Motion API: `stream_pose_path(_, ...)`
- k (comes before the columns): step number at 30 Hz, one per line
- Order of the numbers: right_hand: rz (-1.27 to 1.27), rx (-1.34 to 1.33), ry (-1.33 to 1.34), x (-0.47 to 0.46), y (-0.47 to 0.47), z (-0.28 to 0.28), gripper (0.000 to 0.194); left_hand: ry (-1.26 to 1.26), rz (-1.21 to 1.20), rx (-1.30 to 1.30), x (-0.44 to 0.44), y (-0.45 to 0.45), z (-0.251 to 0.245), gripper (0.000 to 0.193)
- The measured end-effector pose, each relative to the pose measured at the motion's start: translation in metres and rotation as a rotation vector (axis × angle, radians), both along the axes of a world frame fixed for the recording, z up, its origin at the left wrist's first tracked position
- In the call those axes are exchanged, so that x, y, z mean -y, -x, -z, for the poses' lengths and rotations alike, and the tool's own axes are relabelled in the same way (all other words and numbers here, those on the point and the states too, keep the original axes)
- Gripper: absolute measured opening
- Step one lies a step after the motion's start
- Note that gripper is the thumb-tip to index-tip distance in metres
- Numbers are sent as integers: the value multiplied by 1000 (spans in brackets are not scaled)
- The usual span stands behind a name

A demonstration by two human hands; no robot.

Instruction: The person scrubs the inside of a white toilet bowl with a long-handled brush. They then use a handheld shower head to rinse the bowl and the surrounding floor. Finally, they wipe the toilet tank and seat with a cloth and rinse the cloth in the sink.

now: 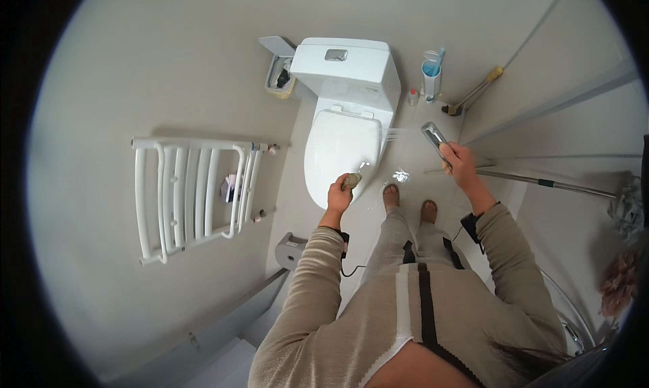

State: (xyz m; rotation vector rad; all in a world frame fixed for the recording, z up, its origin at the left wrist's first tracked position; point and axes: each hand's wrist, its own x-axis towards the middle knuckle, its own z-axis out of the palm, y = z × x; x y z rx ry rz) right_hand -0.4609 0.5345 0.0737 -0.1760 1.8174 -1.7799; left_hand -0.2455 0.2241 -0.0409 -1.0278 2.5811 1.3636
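Note:
My right hand (459, 161) grips a chrome hand shower head (434, 137), and thin jets of water run from it leftward to the side of the white toilet (383, 91). In my left hand (340, 193) is a small crumpled, greenish-brown cloth or sponge (352, 180), held over the front right part of the closed toilet lid (339, 149). Whether the cloth touches the lid, I cannot tell. Wet, shiny spots show on the lid and on the floor (400, 175) near my feet.
A heated towel rack (195, 190) is on the left wall. Beside the tank stands an open waste bin (279, 79). To the right are a toilet brush holder (431, 84), a small bottle (412, 97) and a wooden-handled brush (474, 93). A metal pole (557, 183) lies across the right side.

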Motion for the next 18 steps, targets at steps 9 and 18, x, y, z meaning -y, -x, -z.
stream_pose_path(9,147,52,-2,12,14,29,35,-94,-72,-173,22,104,-10,39)
stream_pose_path(18,272,-188,117,35,24,12,42,465,277,-624,48,289,-72,37)
